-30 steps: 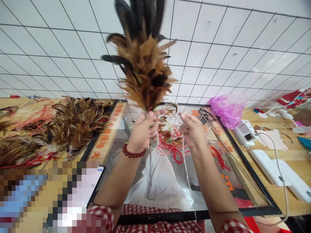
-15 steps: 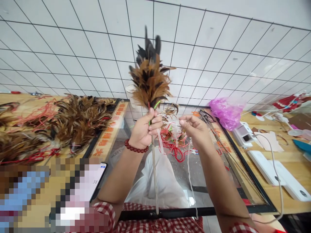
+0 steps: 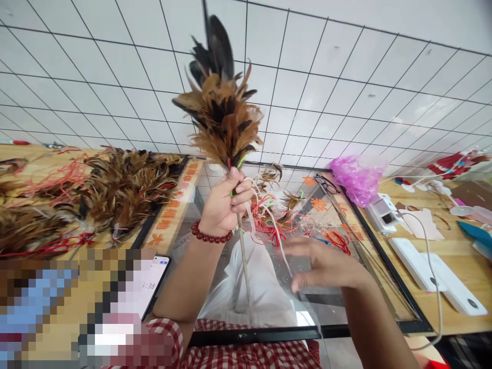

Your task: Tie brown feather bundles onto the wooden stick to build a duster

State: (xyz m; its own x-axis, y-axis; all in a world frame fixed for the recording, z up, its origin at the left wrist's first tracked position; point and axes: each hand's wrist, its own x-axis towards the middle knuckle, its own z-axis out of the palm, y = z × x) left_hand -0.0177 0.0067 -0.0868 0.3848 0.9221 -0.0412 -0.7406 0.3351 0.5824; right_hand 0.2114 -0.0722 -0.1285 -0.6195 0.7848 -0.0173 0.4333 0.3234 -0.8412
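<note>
My left hand is wrapped round the thin stick of a feather duster, just below its brown and black feathers. The duster stands nearly upright, its bare stick running down toward my lap. A whitish strip of cord runs from beside my left fingers down to my right hand. My right hand is smeared by motion, thumb apart from the fingers, with the cord passing beside it; whether it grips the cord I cannot tell. Red strings and loose feathers lie on the glass beyond.
Feather bundles with red strings cover the left side. A phone lies at the near left. On the right are eyeglasses, a purple plastic bag, a white device and white power strips with a cable.
My right hand has dropped from beside the duster toward me, its fingers spreading. The cord now slants between both hands. The duster has shifted up and left, leaning slightly left.
</note>
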